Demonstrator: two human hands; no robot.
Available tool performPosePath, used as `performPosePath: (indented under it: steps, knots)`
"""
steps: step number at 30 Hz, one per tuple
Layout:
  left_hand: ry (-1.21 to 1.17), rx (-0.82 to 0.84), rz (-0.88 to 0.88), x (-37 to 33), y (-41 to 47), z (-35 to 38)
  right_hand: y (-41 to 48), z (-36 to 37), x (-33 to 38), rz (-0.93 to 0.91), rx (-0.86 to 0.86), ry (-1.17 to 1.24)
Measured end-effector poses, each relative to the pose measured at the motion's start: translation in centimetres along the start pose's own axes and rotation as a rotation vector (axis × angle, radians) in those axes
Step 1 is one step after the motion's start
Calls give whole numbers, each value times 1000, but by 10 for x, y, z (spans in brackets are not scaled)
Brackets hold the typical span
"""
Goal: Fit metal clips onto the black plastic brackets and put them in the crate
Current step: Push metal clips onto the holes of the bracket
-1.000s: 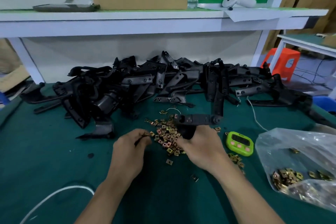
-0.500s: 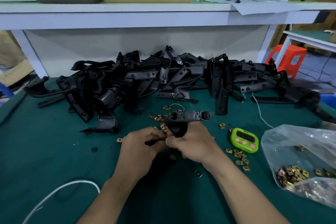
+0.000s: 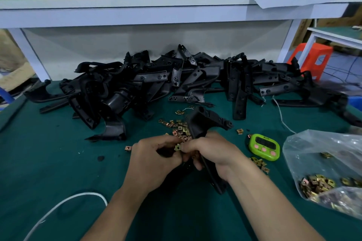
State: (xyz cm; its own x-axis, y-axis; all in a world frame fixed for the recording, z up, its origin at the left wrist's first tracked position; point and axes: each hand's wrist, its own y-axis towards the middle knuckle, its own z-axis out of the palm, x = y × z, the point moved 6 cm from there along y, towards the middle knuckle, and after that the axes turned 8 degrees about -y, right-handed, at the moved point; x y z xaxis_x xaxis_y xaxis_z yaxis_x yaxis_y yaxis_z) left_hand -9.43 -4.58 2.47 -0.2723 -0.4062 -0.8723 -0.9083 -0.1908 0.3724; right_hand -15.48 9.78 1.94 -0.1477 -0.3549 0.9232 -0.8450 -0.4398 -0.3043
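My right hand point(image 3: 212, 148) grips a black plastic bracket point(image 3: 199, 123) that rises above my knuckles and reaches down under my wrist. My left hand point(image 3: 154, 154) pinches a small brass-coloured metal clip point(image 3: 177, 147) against the bracket, right where the two hands meet. Loose clips point(image 3: 176, 125) lie scattered on the green mat just behind my hands. A long heap of black brackets point(image 3: 176, 84) runs along the back of the table. No crate is in view.
A green timer point(image 3: 264, 146) lies right of my hands, with a few clips point(image 3: 259, 163) in front of it. A clear plastic bag point(image 3: 329, 166) of clips sits at the right edge. A white cable point(image 3: 64, 205) curves at the lower left. A white shelf point(image 3: 156, 11) overhangs the back.
My left hand picked a clip from the pile and came to meet my right hand. The bracket tilted from lying across to standing more upright, and both hands drew closer to me.
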Motion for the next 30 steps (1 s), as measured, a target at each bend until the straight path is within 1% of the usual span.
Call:
performPosePath:
  steps: [4,8,11,14,16,18,20,24,28,30]
  knots:
    - [-27,34,-23,4,0,1,-1,-3,-7,103,43,56]
    - [-81,94,-90,11,2,2,0,-6,-13,122,43,82]
    - [-79,88,-119,14,2,3,0,-8,-14,66,-13,1]
    - [-54,40,-145,15,2,0,-1,-14,-10,-44,-153,-70]
    - [-64,17,-167,18,2,-1,-2,-19,-7,-103,-246,-173]
    - [-101,27,-173,19,3,0,-4,-18,-1,-169,-233,-289]
    - [-132,52,-182,20,3,2,-5,-13,3,-233,-206,-350]
    - [-156,119,-205,22,2,8,-8,-14,10,-308,-328,-522]
    - [-162,107,-208,23,1,11,-10,-15,13,-350,-394,-562]
    - [-140,72,-217,26,1,8,-9,-14,13,-362,-379,-568]
